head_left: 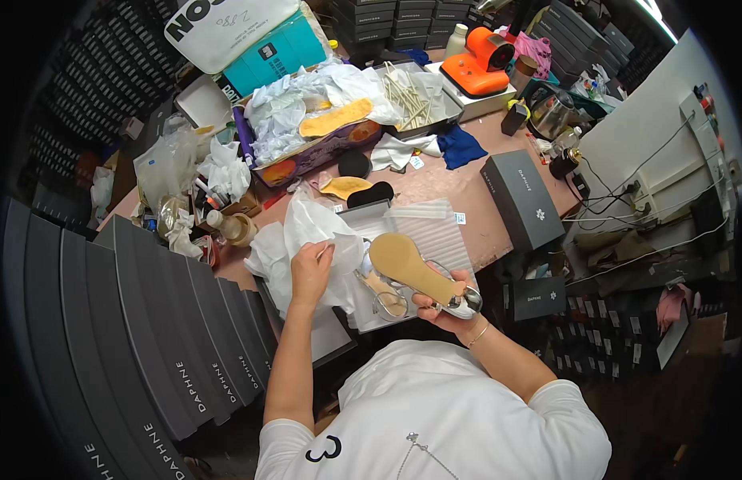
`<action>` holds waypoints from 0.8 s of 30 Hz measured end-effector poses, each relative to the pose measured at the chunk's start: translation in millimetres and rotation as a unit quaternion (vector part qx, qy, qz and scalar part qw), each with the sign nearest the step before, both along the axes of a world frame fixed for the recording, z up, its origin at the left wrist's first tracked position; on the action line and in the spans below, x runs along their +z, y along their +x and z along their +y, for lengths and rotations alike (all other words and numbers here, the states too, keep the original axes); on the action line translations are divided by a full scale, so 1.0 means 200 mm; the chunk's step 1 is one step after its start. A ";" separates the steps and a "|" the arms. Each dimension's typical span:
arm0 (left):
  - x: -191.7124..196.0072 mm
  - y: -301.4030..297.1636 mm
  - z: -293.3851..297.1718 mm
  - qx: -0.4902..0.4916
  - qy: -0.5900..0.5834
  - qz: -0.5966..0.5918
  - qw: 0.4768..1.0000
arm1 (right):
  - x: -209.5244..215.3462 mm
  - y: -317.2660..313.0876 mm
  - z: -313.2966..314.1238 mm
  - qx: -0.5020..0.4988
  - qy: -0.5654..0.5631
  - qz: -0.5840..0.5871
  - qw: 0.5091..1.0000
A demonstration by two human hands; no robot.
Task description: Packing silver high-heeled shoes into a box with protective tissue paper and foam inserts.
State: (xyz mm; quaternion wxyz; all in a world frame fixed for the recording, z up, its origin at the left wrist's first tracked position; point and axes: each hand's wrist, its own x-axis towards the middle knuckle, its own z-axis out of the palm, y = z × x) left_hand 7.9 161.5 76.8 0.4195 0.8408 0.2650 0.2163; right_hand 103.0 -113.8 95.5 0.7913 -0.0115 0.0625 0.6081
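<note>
My right hand is closed round the silver heel end of a sandal, its tan sole turned up toward me. Between the fingers of my left hand is the edge of a sheet of white tissue paper, which hangs over the left part of an open shoebox. Inside the box, below the raised sandal, a second sandal with clear and silver parts lies partly covered by paper. A ribbed white foam sheet rests at the box's far right.
A closed grey shoebox stands on the table's right. Behind lie a carton of crumpled tissue, a tray of white sticks, an orange machine and a blue cloth. Stacked grey shoeboxes rise close on my left.
</note>
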 end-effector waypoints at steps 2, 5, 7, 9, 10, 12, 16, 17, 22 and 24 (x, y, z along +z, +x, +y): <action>-0.02 0.02 0.00 0.035 -0.034 -0.050 0.998 | 0.12 0.00 0.00 0.039 -0.009 -0.069 0.997; 0.06 0.04 -0.12 0.067 -0.259 -0.136 0.954 | 0.37 0.01 0.00 0.144 -0.073 -0.292 0.943; 0.22 -0.02 -0.27 0.055 -0.280 -0.163 0.945 | 0.35 0.00 0.05 0.184 -0.135 -0.374 0.899; 0.23 -0.14 -0.37 0.014 -0.233 -0.151 0.961 | 0.18 -0.02 0.20 0.179 -0.208 -0.571 0.774; 0.21 -0.23 -0.39 -0.009 -0.214 -0.134 0.968 | 0.07 -0.01 0.27 0.177 -0.235 -0.657 0.694; 0.10 -0.31 -0.33 0.022 -0.095 -0.080 0.992 | -0.09 0.03 0.32 0.223 -0.311 -0.678 0.627; 0.07 -0.41 -0.24 -0.024 0.090 0.050 0.994 | 0.12 -0.03 0.38 0.203 -0.244 -0.673 0.668; 0.12 -0.37 -0.26 -0.042 0.093 0.008 0.995 | 0.12 -0.02 0.39 0.238 -0.238 -0.662 0.670; 0.25 -0.28 -0.27 0.016 -0.013 -0.111 0.994 | -0.04 0.00 0.52 0.200 -0.274 -0.401 0.851; 0.21 -0.33 -0.34 0.022 0.041 -0.153 0.987 | -0.07 -0.06 0.60 0.040 -0.322 -0.283 0.902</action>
